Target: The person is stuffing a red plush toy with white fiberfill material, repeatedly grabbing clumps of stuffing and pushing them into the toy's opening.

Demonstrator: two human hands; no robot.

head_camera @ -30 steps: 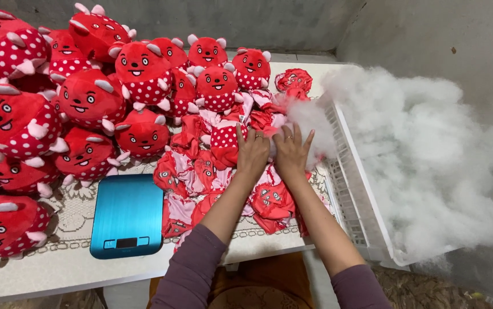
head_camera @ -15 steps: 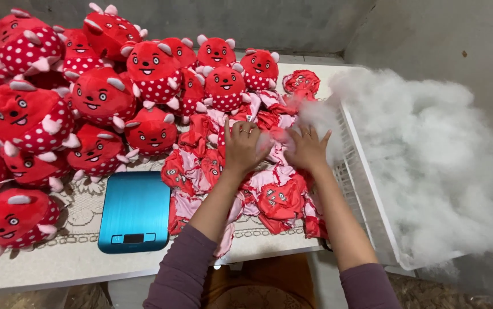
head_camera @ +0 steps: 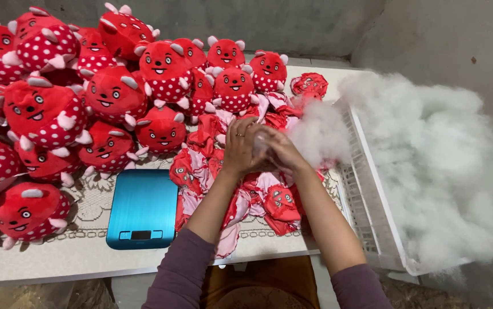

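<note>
**Hands pressed together over pile of toy skins**

Near edge: blue scale point(head_camera: 142, 209) on table point(head_camera: 57, 260). R side: white crate point(head_camera: 367, 212) heaped w/ white stuffing point(head_camera: 447, 166). Mid: left hand point(head_camera: 241, 146) & right hand point(head_camera: 278, 151) cupped against each other, fingers curled, a bit of stuffing seemingly between them, above flat red skins point(head_camera: 269, 197). Behind: stuffed red toys point(head_camera: 109, 94).

Both arms are covered by long sleeves of a muted purple knit, pushed up so that the forearms are left bare. A thin ring is worn on a finger of the left hand point(head_camera: 241, 150). The right hand point(head_camera: 281, 153) is left unadorned.
</note>
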